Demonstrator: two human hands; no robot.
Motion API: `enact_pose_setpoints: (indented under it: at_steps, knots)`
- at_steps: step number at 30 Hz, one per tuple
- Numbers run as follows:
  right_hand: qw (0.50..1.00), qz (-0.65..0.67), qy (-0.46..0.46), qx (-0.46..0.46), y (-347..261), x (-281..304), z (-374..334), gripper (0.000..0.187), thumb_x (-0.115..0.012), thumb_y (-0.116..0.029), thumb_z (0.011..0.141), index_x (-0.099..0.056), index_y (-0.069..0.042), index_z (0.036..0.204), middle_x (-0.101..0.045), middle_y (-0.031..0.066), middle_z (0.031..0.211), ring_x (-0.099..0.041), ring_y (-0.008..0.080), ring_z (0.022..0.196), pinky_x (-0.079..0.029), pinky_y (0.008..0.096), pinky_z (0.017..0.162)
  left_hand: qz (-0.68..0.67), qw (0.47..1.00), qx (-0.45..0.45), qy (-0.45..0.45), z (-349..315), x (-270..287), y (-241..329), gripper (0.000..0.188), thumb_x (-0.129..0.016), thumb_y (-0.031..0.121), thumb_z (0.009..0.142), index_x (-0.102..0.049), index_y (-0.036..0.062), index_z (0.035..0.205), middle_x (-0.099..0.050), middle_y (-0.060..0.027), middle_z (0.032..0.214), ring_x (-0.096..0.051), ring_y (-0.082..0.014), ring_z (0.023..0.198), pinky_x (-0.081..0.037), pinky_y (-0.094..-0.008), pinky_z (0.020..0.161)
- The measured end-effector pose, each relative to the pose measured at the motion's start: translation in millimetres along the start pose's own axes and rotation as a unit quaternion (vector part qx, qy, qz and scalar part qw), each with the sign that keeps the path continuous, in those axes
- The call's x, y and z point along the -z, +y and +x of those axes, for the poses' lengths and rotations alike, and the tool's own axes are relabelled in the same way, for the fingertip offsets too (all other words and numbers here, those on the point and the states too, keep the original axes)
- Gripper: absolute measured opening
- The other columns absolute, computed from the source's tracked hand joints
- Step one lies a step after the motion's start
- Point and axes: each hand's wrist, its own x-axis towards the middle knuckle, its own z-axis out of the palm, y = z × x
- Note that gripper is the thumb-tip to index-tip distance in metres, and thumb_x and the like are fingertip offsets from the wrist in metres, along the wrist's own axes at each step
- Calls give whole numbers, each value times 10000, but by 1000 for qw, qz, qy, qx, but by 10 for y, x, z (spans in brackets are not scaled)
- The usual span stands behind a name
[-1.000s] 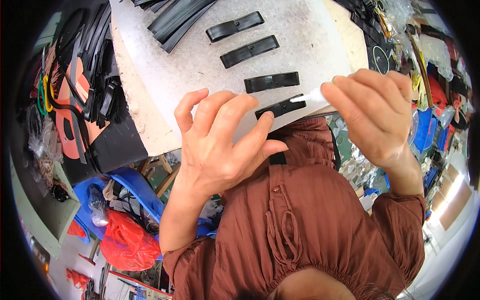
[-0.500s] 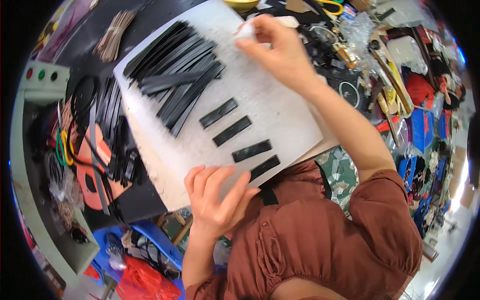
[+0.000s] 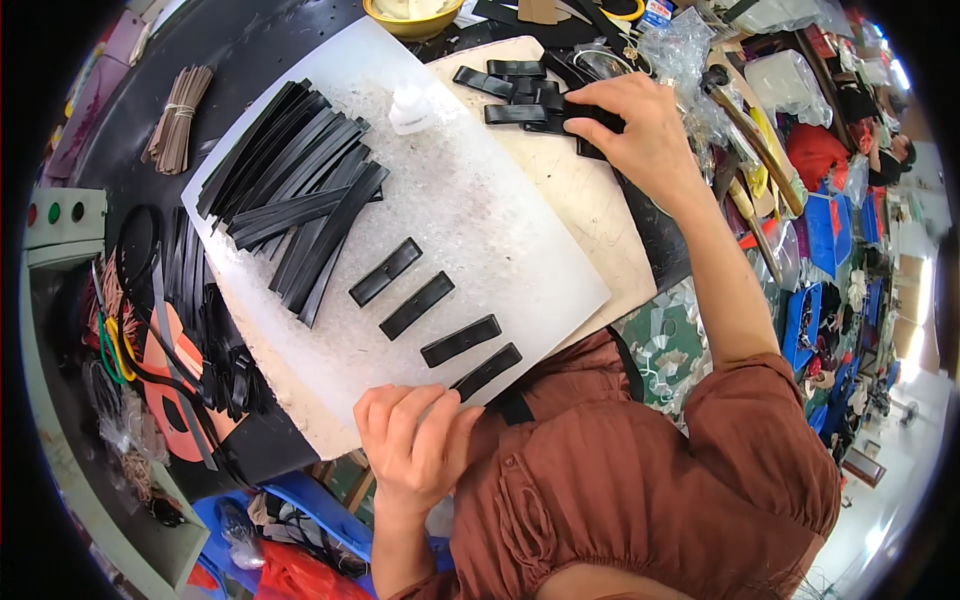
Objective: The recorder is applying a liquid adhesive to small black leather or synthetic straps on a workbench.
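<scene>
My right hand [image 3: 645, 135] is at a pile of flat black loops [image 3: 530, 95], its thumb and forefinger closed on a loop at the pile's right end. At the near edge of the white sheet [image 3: 500, 250] rests my left hand [image 3: 415, 440], empty, its fingers bent and the thumb apart. Beside it a row of several folded black strips [image 3: 460, 340] lies spaced out on the sheet. Farther off is a heap of long black strips [image 3: 300, 180], some crossing others. A small white squeeze bottle [image 3: 409, 108] stands on the sheet's far part.
Beneath the sheet lies a pale board [image 3: 590, 210]. A yellow bowl [image 3: 415, 22] stands at the far edge, and a tied bundle of brown strips [image 3: 178, 118] lies far left. Yellow-handled scissors [image 3: 122, 350] are at left. Wooden-handled tools [image 3: 750, 125] and plastic bags clutter the right.
My right hand has let go of the white bottle, which now stands on the sheet, and has moved right to take hold of a black loop. My left hand stays near the sheet's edge.
</scene>
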Motion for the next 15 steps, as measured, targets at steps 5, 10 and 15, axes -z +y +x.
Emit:
enact_pose_setpoints:
  at_steps: [5, 10, 15]
  knots:
    - [999, 19, 25, 44, -101, -89, 78, 195, -803, -219, 799, -767, -114, 960, -737, -4, 956, -622, 197, 982, -405, 376, 870, -9, 1000, 10, 1, 4, -28, 5, 353, -877, 104, 697, -685, 61, 990, -655, -61, 993, -611, -268, 871, -469, -410, 790]
    - [996, 52, -6, 72, -175, -206, 166, 201, -798, -180, 773, -764, -116, 961, -721, 6, 922, -618, 214, 949, -405, 384, 841, -10, 1000, 18, 1, 9, -35, 66, 359, -872, 83, 697, -684, 56, 1002, -671, -72, 1011, -615, -273, 870, -470, -407, 779]
    - [987, 139, 49, 65, -320, -85, 35, 267, -789, -64, 756, -751, -95, 1018, -708, 38, 891, -632, 257, 881, -516, 374, 782, -10, 999, 35, 6, -5, -75, 104, 366, -858, 42, 698, -679, 40, 1018, -701, -91, 1031, -620, -276, 854, -467, -401, 762]
